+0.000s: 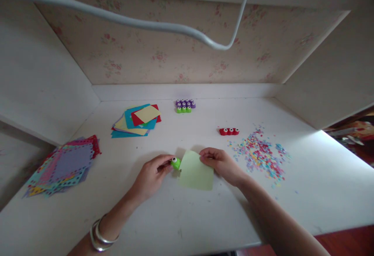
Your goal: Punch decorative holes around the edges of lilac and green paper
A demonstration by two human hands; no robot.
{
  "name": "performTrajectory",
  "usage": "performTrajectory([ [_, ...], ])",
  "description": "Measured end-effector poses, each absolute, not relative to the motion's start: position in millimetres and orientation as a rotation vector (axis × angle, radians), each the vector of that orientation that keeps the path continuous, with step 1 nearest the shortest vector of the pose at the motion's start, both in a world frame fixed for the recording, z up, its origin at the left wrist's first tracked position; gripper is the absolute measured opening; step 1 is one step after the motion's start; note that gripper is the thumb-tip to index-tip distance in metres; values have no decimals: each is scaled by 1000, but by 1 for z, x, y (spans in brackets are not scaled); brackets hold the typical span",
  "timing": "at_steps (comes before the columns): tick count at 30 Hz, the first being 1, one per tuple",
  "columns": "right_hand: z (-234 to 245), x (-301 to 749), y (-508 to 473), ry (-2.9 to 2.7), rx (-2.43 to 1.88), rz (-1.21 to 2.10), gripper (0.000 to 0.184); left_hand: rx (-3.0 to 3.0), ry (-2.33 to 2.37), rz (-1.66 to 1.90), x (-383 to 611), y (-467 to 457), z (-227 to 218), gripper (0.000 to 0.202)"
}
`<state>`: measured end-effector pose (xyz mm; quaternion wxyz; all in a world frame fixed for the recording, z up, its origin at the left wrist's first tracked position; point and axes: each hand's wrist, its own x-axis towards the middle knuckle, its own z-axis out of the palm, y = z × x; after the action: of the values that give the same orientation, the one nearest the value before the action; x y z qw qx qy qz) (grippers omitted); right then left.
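Note:
My left hand pinches a small green craft punch with a white button on top, just above the table. Against the punch's right side lies the left edge of a pale green sheet of paper. Whether that edge sits inside the punch's slot I cannot tell. The sheet's upper right edge is gripped between the thumb and fingers of my right hand. Silver bangles circle my left wrist.
Punched sheets are piled at the left, plain coloured sheets behind. Purple and green punches stand at the back, red punches at the right. Confetti is scattered farther right. A white cable hangs overhead.

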<state>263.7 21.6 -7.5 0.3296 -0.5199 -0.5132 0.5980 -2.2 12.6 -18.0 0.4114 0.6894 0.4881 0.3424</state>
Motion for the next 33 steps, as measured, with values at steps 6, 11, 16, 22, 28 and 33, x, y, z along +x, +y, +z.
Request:
performTrajectory([
  [6,-5,263,22,-1314,-1346,1657,22,1645,1210,823,-3,12,-18,28],
  [11,0,260,22,-1217,-1351,1714,21,1642,1193,825,-3,12,-18,29],
  [16,-5,262,22,-1204,-1349,1699,18,1699,1147,877,-2,12,-19,27],
  [22,-8,266,22,-1250,-1374,1692,15,1807,1083,900,-2,10,-21,26],
  [28,-6,264,21,-1373,-1396,1620,14,1966,1094,855,-1,8,-20,24],
  [33,-4,265,19,-1831,-1388,1046,20,2130,1084,791,4,3,-17,20],
])
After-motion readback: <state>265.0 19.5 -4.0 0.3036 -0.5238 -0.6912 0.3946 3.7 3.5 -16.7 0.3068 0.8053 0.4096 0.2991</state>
